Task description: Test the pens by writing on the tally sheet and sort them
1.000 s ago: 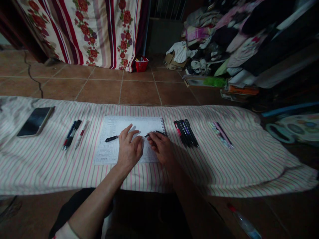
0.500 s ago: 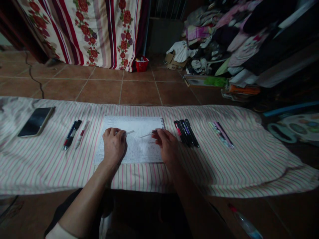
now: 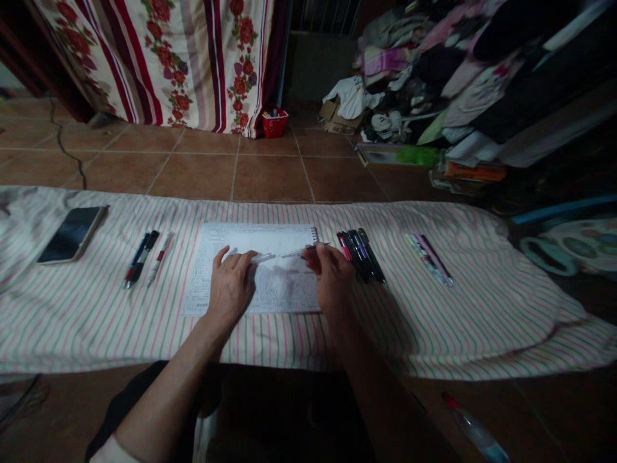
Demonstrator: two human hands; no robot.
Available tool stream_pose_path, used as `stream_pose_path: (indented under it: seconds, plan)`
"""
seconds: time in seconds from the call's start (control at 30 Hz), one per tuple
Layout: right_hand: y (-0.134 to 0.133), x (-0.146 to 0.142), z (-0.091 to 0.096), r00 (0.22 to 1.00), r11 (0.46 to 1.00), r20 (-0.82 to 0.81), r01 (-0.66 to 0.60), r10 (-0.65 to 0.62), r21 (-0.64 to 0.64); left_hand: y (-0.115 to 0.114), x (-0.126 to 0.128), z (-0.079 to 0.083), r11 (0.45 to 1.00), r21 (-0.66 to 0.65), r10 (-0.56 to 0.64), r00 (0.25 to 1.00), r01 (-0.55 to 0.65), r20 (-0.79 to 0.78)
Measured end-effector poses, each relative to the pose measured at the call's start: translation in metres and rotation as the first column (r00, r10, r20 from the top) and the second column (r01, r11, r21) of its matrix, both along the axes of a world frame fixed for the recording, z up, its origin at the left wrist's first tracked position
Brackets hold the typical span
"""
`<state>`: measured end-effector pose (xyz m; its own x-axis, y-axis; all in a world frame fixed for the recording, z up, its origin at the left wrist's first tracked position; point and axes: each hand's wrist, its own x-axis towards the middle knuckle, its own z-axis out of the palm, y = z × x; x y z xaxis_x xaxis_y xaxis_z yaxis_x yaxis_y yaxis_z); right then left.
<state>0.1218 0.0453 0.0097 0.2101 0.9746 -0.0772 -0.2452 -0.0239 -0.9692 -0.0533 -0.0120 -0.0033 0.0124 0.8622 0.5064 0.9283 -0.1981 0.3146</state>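
Observation:
My left hand [image 3: 231, 280] is over the left half of a spiral notebook [image 3: 226, 233], pinching a slim clear tube-like piece [image 3: 264, 258] that points right. One of its fingers is raised. Across from it, my right hand [image 3: 333, 270] grips a thin pen [image 3: 293, 253], pale toward its left tip and dark near my fingers. The two tips almost meet above the page; I cannot tell whether they touch. Handwriting or print covers much of the notebook's open page. Just right of my right hand lie several dark pens [image 3: 361, 256] side by side.
Left of the notebook are a red and white pen [image 3: 158, 260], darker pens [image 3: 139, 260] and a phone [image 3: 72, 235]. Patterned and pink pens [image 3: 431, 258] lie to the right on the striped cloth [image 3: 482, 321]. A bottle [image 3: 475, 427] is on the floor at the lower right.
Both hands have shifted right. The pen in my right hand is slightly higher, with its dark part now visible. The gap between the two tips has narrowed, and a left finger has lifted.

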Motion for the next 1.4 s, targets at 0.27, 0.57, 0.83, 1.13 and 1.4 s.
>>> stream_pose_path:
  seconds: [0.27,0.57,0.83,1.13,1.4]
  plan:
    - [-0.002,-0.002,0.004,1.0,0.999,0.005,-0.02,0.02,0.044,0.0,0.0,-0.001,0.999,-0.002,-0.045,0.995,0.046,0.093]
    - [-0.006,-0.001,0.007,0.999,0.997,0.01,-0.036,0.035,0.07,0.0,0.003,-0.004,0.999,-0.025,-0.031,0.996,0.033,0.085]
    - [-0.005,-0.002,0.008,0.999,0.996,0.02,-0.034,0.033,0.077,0.002,0.006,-0.005,0.999,-0.024,-0.046,0.994,0.048,0.102]
    - [-0.007,-0.004,0.008,0.995,0.992,0.039,-0.095,0.093,0.077,0.0,0.009,0.002,0.997,-0.038,-0.062,0.993,0.066,0.1]
    - [-0.013,-0.005,0.008,0.969,0.982,0.195,-0.167,0.149,0.082,0.001,0.011,0.002,0.997,-0.024,-0.07,0.993,0.073,0.1]
